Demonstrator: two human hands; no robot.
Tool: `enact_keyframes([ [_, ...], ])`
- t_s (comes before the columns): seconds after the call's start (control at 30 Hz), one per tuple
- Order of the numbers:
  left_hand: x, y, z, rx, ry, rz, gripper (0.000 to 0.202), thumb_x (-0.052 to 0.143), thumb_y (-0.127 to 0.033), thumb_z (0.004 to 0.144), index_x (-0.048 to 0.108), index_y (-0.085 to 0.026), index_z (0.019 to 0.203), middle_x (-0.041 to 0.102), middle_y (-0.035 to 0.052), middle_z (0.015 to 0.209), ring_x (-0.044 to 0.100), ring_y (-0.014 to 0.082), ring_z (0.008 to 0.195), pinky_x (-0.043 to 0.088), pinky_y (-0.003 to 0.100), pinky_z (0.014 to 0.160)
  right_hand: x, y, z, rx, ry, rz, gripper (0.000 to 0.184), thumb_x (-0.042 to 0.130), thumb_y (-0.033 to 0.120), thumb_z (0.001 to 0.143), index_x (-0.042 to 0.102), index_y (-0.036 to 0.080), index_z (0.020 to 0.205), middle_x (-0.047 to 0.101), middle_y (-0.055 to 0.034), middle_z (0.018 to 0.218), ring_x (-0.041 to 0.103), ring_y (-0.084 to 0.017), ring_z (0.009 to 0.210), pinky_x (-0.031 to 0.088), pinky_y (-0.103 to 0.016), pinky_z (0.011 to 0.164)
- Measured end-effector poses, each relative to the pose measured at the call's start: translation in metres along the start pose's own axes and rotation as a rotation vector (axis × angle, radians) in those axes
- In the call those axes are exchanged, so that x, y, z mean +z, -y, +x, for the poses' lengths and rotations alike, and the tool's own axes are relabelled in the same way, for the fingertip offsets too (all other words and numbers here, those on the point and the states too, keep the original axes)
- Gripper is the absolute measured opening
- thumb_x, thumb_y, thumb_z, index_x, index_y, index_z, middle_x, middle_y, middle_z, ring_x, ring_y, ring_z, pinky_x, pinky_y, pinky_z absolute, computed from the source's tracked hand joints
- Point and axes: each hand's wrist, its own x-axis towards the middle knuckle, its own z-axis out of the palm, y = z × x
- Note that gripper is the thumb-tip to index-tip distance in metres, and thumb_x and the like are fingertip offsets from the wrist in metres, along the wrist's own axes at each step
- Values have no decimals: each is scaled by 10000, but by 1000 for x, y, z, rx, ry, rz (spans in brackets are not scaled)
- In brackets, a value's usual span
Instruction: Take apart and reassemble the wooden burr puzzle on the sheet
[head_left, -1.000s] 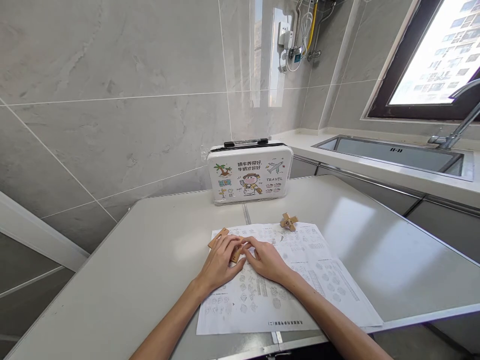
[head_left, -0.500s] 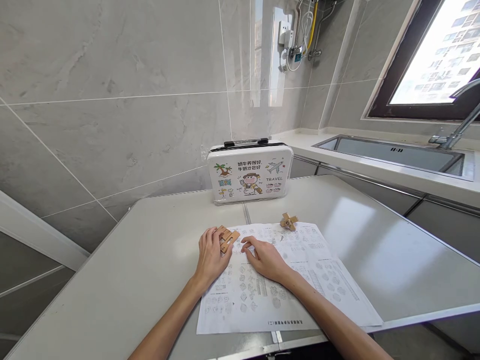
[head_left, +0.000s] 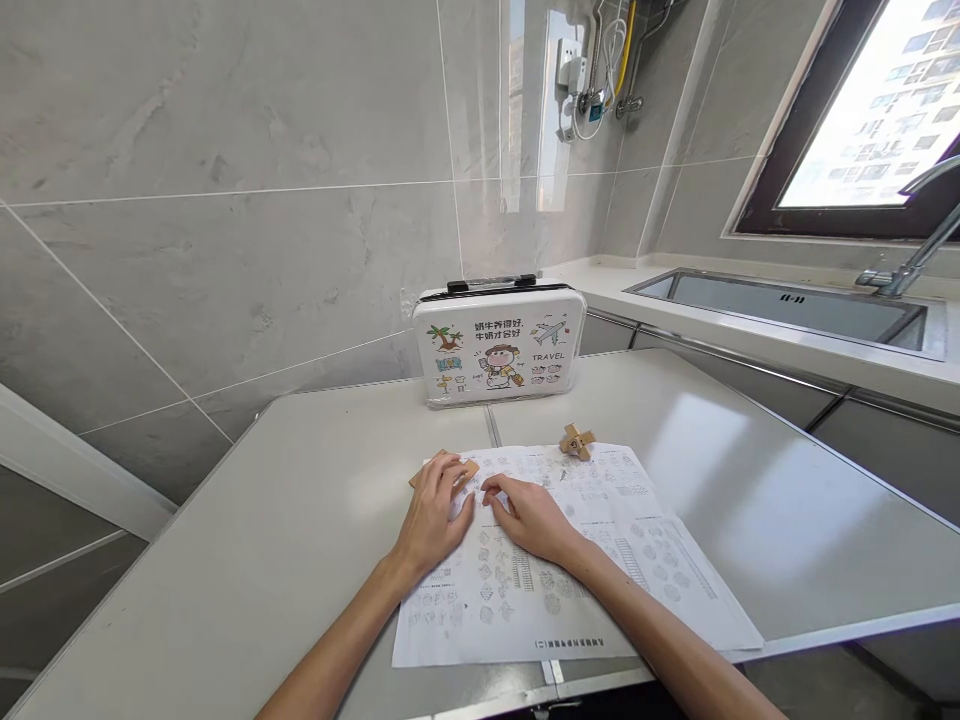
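Note:
My left hand (head_left: 433,510) lies over notched wooden puzzle pieces (head_left: 471,468) at the far left edge of the paper sheet. Its fingers stretch across the wood and its thumb stands apart; most of the pieces are hidden under it. One wooden end pokes out left of the fingers, another to their right. My right hand (head_left: 532,515) rests on the printed sheet (head_left: 600,620), fingers loosely bent, a small gap between thumb and forefinger, nothing visible in them. Beyond it, an assembled wooden burr puzzle (head_left: 576,442) sits at the sheet's far edge.
A white cartoon-printed case (head_left: 501,345) in clear wrap stands upright at the back of the folding table (head_left: 247,540), near the tiled wall. To the right are a counter with a sink (head_left: 787,300) and a tap (head_left: 919,255).
My left hand has shifted forward over the wooden pieces, its thumb now away from them. The pieces lie lower and at another angle, more covered. My right hand has barely moved.

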Motion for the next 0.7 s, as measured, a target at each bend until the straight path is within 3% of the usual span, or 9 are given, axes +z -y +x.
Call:
enact_keyframes([
  [0.27,-1,-14,-1,117,61,-116,275,531,-193,978,544,-253,1246,587,116,1306,572,275,1243,494,468,1052,1,-2,-1,-7,-12,-30,189,470,211,979,646,236,1046,710,1,817,621,-161,652,399,-262,650],
  [0.53,1,-20,-3,73,123,-218,366,546,-181,969,512,-263,1323,586,107,1366,562,261,1301,498,453,1096,-1,-2,-1,0,3,-55,204,450,214,986,641,222,1057,716,-17,859,622,-171,684,400,-276,671],
  [0.7,2,-24,-5,114,156,-252,441,551,-164,959,485,-271,1382,570,109,1430,540,269,1351,479,482,1138,0,-4,-1,-3,-8,-45,187,451,196,980,636,218,1005,713,-15,861,620,-171,693,392,-275,666],
])
